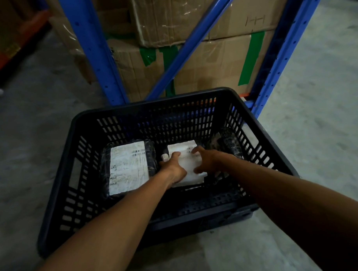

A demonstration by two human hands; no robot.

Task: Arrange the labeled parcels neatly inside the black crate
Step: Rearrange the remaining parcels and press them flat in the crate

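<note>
The white parcel (186, 166) is pinched by the left hand (173, 168) and right hand (206, 160) in the crate (56, 192), and could be knocked onto the labelled parcel (129, 166) just left.

The black slotted plastic crate (261, 146) holds black-wrapped flat parcels with white barcode-printed labels: one at nine o'clock (129, 167), one at centre (190, 162), and a glossy black bundle (231, 144) at two o'clock. Behind, at twelve o'clock, the blue perforated metal rack (92, 45) frames brown cardboard cartons (215, 61) patched with green tape (252, 56), on a mottled grey concrete floor (316, 120).
</note>
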